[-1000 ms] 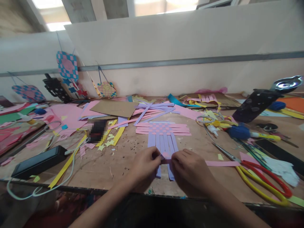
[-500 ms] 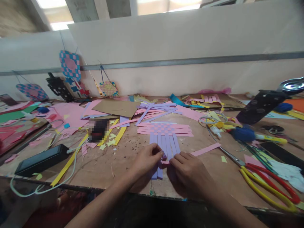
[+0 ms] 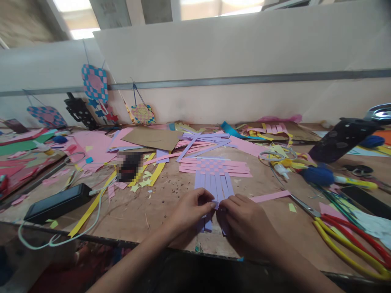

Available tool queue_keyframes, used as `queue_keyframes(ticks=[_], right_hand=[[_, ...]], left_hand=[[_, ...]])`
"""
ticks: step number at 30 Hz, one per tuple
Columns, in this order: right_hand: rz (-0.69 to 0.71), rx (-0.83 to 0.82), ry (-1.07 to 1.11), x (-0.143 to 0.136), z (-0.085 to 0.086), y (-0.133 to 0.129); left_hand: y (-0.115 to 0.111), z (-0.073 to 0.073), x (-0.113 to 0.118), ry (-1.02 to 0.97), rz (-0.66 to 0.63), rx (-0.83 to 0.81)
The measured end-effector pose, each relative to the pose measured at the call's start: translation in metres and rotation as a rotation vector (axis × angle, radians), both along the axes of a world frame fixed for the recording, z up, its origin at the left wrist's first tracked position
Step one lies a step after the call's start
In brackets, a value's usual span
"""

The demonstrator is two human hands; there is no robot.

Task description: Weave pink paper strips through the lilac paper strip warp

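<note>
Straight pink strip (image 3: 272,197) has shifted to the scissors' (image 3: 306,206) tip.

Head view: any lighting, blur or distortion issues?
Head view: windows blown out; shadows under left hand and right hand; glare on metal lid; strip detail at the fingertips soft; left cup and right cup lean outward, probably wide-angle stretch; pixelated patch hides something left of centre.

The pink strip (image 3: 271,197) has swung toward the scissor tips (image 3: 297,199).
</note>
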State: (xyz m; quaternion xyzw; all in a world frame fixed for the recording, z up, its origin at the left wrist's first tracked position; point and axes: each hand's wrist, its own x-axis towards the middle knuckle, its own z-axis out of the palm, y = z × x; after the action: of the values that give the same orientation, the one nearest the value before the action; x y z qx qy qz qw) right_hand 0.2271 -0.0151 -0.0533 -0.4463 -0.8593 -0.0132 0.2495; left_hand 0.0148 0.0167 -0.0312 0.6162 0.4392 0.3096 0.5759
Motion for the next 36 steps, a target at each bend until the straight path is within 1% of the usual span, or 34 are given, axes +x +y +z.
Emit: queue_keyframes(ticks=[2,5,8,10,12,16,20,22,25,27,29,31,32,34,36], right_hand=[[-0.020,-0.057,0.079,0.004,0.003,0.002],[-0.047,-0.162,0.286,0.006,0.009,0.007],[-0.021,-0.309,0.438,0.000,0.016,0.012],[-0.005,-0.409,0.448,-0.006,0.020,0.014],[-0.003,-0.461,0.414,-0.012,0.021,0.014],[-0.009,-0.459,0.388,-0.019,0.019,0.013],[-0.051,-0.418,0.380,-0.020,0.012,0.012],[-0.069,-0.412,0.374,-0.020,0.011,0.012],[-0.075,-0.429,0.379,-0.021,0.013,0.011],[-0.083,-0.463,0.397,-0.021,0.015,0.010],[-0.092,-0.491,0.414,-0.021,0.015,0.010],[-0.091,-0.492,0.414,-0.021,0.014,0.011],[-0.087,-0.488,0.411,-0.020,0.014,0.011],[-0.080,-0.482,0.407,-0.020,0.012,0.012],[-0.074,-0.475,0.405,-0.020,0.011,0.012]], left_hand=[[0.000,0.002,-0.002,-0.004,0.005,0.040],[-0.001,0.005,-0.006,-0.024,-0.007,0.054],[-0.002,0.009,-0.009,0.024,-0.008,0.100],[-0.002,0.013,-0.010,0.074,0.002,0.144],[-0.002,0.016,-0.011,0.074,0.021,0.169],[-0.004,0.019,-0.013,0.001,0.041,0.201],[-0.009,0.015,-0.015,-0.008,0.016,0.214],[-0.014,0.011,-0.020,0.062,0.024,0.279],[-0.023,0.006,-0.032,0.269,0.027,0.447],[-0.030,0.006,-0.040,0.448,-0.055,0.548],[-0.036,0.010,-0.044,0.636,-0.197,0.639],[-0.040,0.015,-0.044,0.790,-0.318,0.713],[-0.041,0.017,-0.043,0.851,-0.356,0.740],[-0.042,0.019,-0.039,0.933,-0.395,0.772],[-0.042,0.018,-0.034,0.958,-0.393,0.797]])
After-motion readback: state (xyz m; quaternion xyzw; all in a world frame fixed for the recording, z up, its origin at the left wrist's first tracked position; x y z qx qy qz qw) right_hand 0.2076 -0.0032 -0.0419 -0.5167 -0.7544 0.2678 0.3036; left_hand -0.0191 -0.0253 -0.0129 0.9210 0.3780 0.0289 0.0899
